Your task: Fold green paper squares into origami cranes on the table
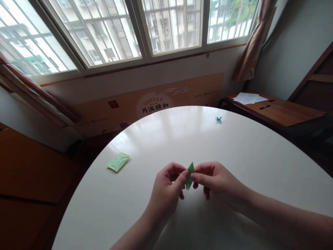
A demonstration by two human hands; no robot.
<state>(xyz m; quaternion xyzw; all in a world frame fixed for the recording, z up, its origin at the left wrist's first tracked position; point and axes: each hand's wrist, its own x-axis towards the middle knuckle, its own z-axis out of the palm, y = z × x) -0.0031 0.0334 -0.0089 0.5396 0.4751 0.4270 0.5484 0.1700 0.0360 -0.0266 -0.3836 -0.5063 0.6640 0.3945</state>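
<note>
Between my two hands is a small piece of folded green paper [191, 168], narrow and pointed at the top, with its lower end split into two points. My left hand [169, 185] pinches its left edge between thumb and forefinger. From the other side, my right hand [212, 178] pinches the right edge the same way, thumb in front. Fingertips cover the middle of the paper. Both hands are held over the near part of the white round table [135, 208].
Left on the table lies a crumpled light green paper packet [118, 162]. A small teal folded paper figure [219, 120] stands near the far edge. Beyond, a wooden desk [293, 111] holds white sheets [249, 98] and a black pen [264, 107]. Barred windows and a printed cardboard panel [203, 91] are behind.
</note>
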